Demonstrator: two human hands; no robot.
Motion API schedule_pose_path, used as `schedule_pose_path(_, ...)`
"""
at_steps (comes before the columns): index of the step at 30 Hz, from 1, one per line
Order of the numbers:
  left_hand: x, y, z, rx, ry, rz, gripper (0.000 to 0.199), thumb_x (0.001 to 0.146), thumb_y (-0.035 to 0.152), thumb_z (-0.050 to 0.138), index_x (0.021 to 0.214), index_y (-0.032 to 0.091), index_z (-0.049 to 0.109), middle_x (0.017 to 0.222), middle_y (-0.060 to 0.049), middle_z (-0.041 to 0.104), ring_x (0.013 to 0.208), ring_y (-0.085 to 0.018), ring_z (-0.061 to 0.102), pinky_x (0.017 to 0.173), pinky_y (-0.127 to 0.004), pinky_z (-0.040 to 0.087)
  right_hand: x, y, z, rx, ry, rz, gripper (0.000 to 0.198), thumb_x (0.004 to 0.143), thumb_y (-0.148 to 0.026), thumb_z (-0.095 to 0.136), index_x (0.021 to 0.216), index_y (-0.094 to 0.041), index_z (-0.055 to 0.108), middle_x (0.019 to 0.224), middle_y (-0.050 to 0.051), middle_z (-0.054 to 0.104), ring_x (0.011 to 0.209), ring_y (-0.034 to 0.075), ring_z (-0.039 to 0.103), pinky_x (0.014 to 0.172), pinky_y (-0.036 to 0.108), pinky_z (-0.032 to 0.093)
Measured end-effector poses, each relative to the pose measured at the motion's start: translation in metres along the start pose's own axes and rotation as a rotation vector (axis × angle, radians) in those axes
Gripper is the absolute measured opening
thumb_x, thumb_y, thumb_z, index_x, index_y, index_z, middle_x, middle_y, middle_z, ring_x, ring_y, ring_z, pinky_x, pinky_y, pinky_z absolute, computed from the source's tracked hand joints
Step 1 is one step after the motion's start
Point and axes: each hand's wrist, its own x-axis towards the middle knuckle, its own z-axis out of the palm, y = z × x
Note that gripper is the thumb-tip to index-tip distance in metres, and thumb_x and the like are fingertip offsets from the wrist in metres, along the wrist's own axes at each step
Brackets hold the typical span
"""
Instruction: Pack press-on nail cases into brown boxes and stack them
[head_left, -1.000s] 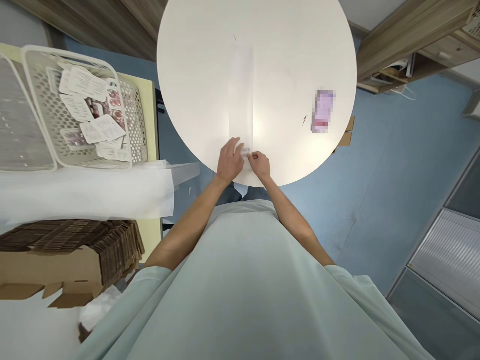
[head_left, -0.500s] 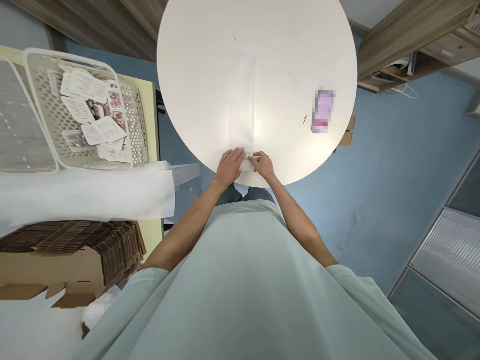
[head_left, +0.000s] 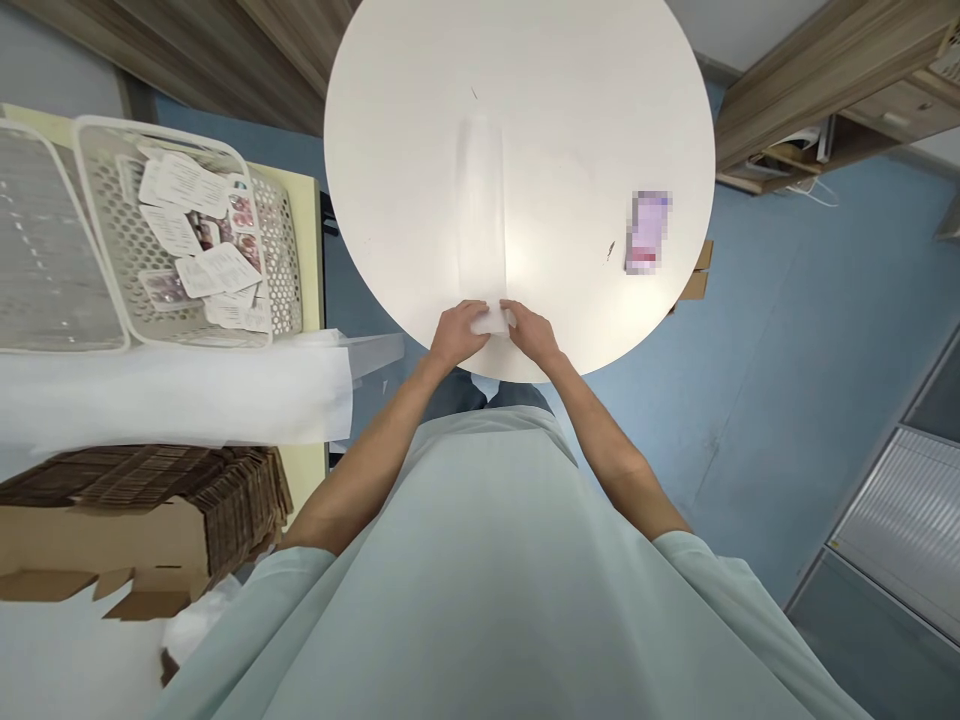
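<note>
A long, narrow strip of whitish, see-through wrapping sheet (head_left: 481, 210) lies lengthwise on the round white table (head_left: 397, 180). Its near end is folded or rolled over, close to the table's front edge. My left hand (head_left: 460, 333) closes on the left side of that near end, thumb and fingers pinching it. On the right side, my right hand (head_left: 531, 332) grips the same end with curled fingers. Whether something small is wrapped inside the fold, I cannot make out. The far part of the strip looks slightly raised and blurred.
A blurred-out purple item (head_left: 648, 232) lies on the table's right side. On the side table at left are a white basket (head_left: 289, 260) of packets and cards, a stack of white sheets (head_left: 180, 395) and flattened cardboard boxes (head_left: 105, 540). Wooden cabinets (head_left: 817, 80) stand behind right.
My left hand has gone from lying flat on the strip to gripping its near end. My right hand has closed round the other side. The strip's far part has shifted and lifted slightly.
</note>
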Motion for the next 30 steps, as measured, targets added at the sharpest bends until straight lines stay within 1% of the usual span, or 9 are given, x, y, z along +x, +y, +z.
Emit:
schedule_pose_path(6, 0.01, -0.006, -0.01, -0.177, 0.096, -0.199, 0.034, 0.1, 0.038, 0.069, 0.129, 0.023, 0.076, 0.137, -0.009, 0.081, 0.131, -0.032, 0.074, 0.115, -0.043, 0.058, 0.014, 0.0, -0.004, 0.083, 0.075, 0.043, 0.034, 0.115, -0.042, 0.053, 0.135, -0.023, 0.073, 0.142, 0.011, 0.075, 0.103, 0.026, 0.073, 0.095, 0.039, 0.059)
schedule_pose_path(10, 0.022, -0.008, -0.007, -0.186, 0.202, -0.309, 0.018, 0.101, 0.032, 0.068, 0.112, 0.021, 0.076, 0.123, -0.011, 0.084, 0.119, -0.03, 0.078, 0.108, -0.041, 0.06, 0.029, -0.005, -0.003, 0.115, 0.096, 0.154, 0.032, 0.116, -0.045, 0.053, 0.125, -0.022, 0.074, 0.123, 0.01, 0.079, 0.101, 0.026, 0.073, 0.092, 0.038, 0.058)
schedule_pose_path(13, 0.033, -0.007, -0.003, -0.17, 0.257, -0.394, 0.012, 0.1, 0.033, 0.071, 0.105, 0.022, 0.075, 0.115, -0.009, 0.084, 0.113, -0.029, 0.078, 0.106, -0.041, 0.06, 0.039, -0.011, -0.004, 0.117, 0.096, 0.259, 0.029, 0.115, -0.047, 0.056, 0.119, -0.024, 0.074, 0.119, 0.009, 0.081, 0.105, 0.029, 0.075, 0.093, 0.04, 0.059)
schedule_pose_path(16, 0.042, -0.005, -0.001, -0.178, 0.273, -0.459, 0.015, 0.099, 0.03, 0.073, 0.111, 0.021, 0.073, 0.115, -0.009, 0.083, 0.113, -0.028, 0.077, 0.106, -0.041, 0.06, 0.046, -0.019, -0.008, 0.083, 0.087, 0.366, 0.026, 0.114, -0.047, 0.06, 0.115, -0.024, 0.072, 0.12, 0.01, 0.082, 0.11, 0.03, 0.075, 0.094, 0.042, 0.06)
schedule_pose_path(19, 0.047, -0.002, -0.003, -0.168, 0.272, -0.501, 0.033, 0.097, 0.027, 0.076, 0.129, 0.021, 0.069, 0.122, -0.011, 0.08, 0.115, -0.029, 0.076, 0.109, -0.044, 0.059, 0.048, -0.026, -0.011, 0.063, 0.101, 0.436, 0.024, 0.112, -0.046, 0.064, 0.122, -0.025, 0.068, 0.119, 0.009, 0.083, 0.111, 0.03, 0.075, 0.095, 0.043, 0.06)
schedule_pose_path(22, 0.051, 0.002, -0.003, -0.058, 0.3, -0.429, 0.055, 0.097, 0.023, 0.074, 0.151, 0.02, 0.06, 0.143, -0.019, 0.072, 0.133, -0.036, 0.07, 0.117, -0.053, 0.055, 0.048, -0.032, -0.01, -0.009, 0.152, 0.374, 0.025, 0.112, -0.038, 0.065, 0.132, -0.023, 0.065, 0.126, 0.013, 0.08, 0.116, 0.032, 0.074, 0.098, 0.046, 0.061)
schedule_pose_path(25, 0.054, 0.004, 0.0, 0.08, 0.263, -0.172, 0.059, 0.104, 0.021, 0.062, 0.162, 0.018, 0.054, 0.163, -0.024, 0.058, 0.156, -0.042, 0.053, 0.128, -0.06, 0.045, 0.05, -0.036, -0.009, -0.156, 0.211, 0.112, 0.029, 0.112, -0.018, 0.053, 0.137, -0.017, 0.067, 0.147, 0.02, 0.07, 0.138, 0.033, 0.064, 0.112, 0.049, 0.057)
schedule_pose_path(28, 0.058, -0.003, 0.001, 0.129, 0.116, 0.07, 0.057, 0.109, 0.018, 0.044, 0.165, 0.017, 0.054, 0.168, -0.02, 0.058, 0.163, -0.036, 0.048, 0.134, -0.059, 0.04, 0.057, -0.035, -0.011, -0.247, 0.169, -0.086, 0.043, 0.11, -0.005, 0.042, 0.143, -0.015, 0.068, 0.155, 0.02, 0.067, 0.148, 0.033, 0.059, 0.123, 0.053, 0.051)
schedule_pose_path(30, 0.06, -0.012, -0.001, 0.141, 0.065, 0.121, 0.06, 0.108, 0.017, 0.041, 0.167, 0.016, 0.053, 0.172, -0.017, 0.057, 0.163, -0.033, 0.049, 0.136, -0.057, 0.04, 0.062, -0.029, -0.015, -0.268, 0.108, -0.113, 0.046, 0.109, -0.004, 0.043, 0.147, -0.013, 0.067, 0.156, 0.02, 0.067, 0.146, 0.033, 0.061, 0.123, 0.054, 0.051)
